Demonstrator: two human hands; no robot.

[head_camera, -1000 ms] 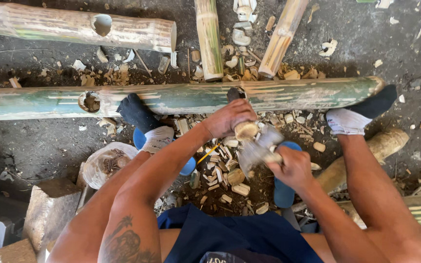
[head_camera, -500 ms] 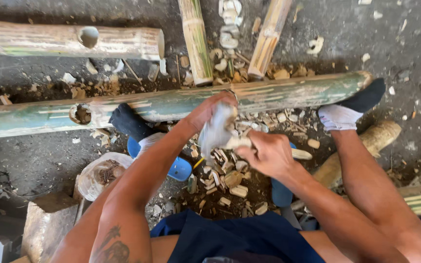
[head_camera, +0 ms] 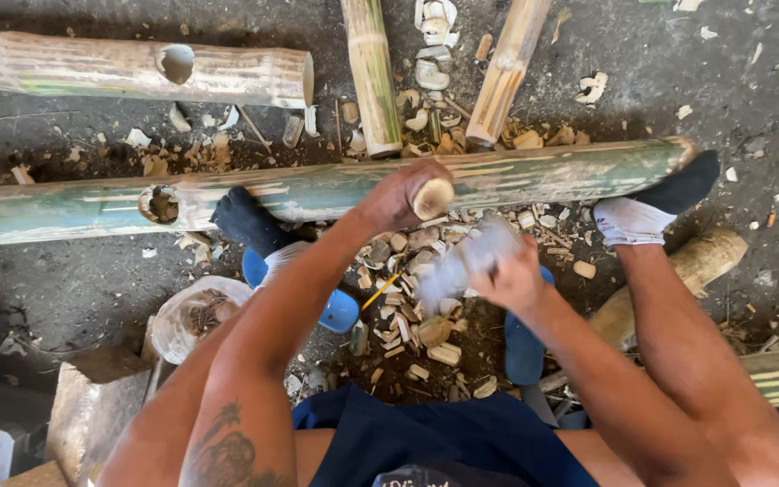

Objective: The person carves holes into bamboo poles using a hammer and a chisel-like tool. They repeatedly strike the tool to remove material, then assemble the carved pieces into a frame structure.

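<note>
A short, pale, round-ended wooden peg point(head_camera: 432, 197) is held upright in the left hand point(head_camera: 396, 197), the fingers wrapped closed around it, so that its cut end faces up and its long axis points down toward the long green bamboo pole point(head_camera: 317, 192) lying crosswise on the ground. The peg is gripped right at the near edge of that pole, roughly midway along its length, and the left hand is the nearer of the two to it. The right hand point(head_camera: 508, 278) is set lower and to the right, closed around a blurred pale tool point(head_camera: 462, 263) whose kind cannot be told; it lies just beside the peg, down and to the right of it, and apart from it. A round hole point(head_camera: 159, 204) is cut in the green pole well to the left of the hands. A socked foot point(head_camera: 247, 221) is braced against the pole on the left, and another socked foot point(head_camera: 646, 207) near its right end. A heap of pale wood chips point(head_camera: 412, 311) is strewn beneath both hands. A second, paler bamboo pole point(head_camera: 128, 70) with its own hole lies further off, and two shorter bamboo sticks point(head_camera: 371, 72) lean in from above.
</note>
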